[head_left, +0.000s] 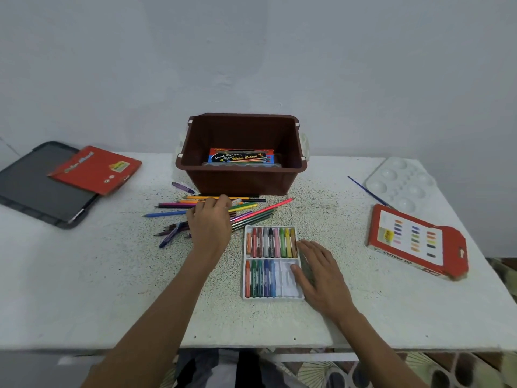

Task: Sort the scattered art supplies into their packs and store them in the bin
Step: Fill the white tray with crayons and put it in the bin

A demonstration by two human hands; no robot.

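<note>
A brown bin (240,179) stands at the back middle of the table, with a water colour pack (241,156) lying inside it. Loose colour pencils (253,212) and crayons lie scattered in front of the bin. My left hand (210,222) rests over this pile, fingertips curled at a small white-wrapped crayon (236,202). A white pastel tray (270,261) holds several oil pastels, with free slots at its lower right. My right hand (316,271) lies flat on the tray's right edge, thumb on the free slots.
The red oil pastels box (416,245) lies at the right. Behind it sit a white paint palette (401,184) and a blue brush (368,191). At the left, a red pencil pack (95,169) rests on a grey bin lid (30,189). A purple crayon (182,187) lies by the bin.
</note>
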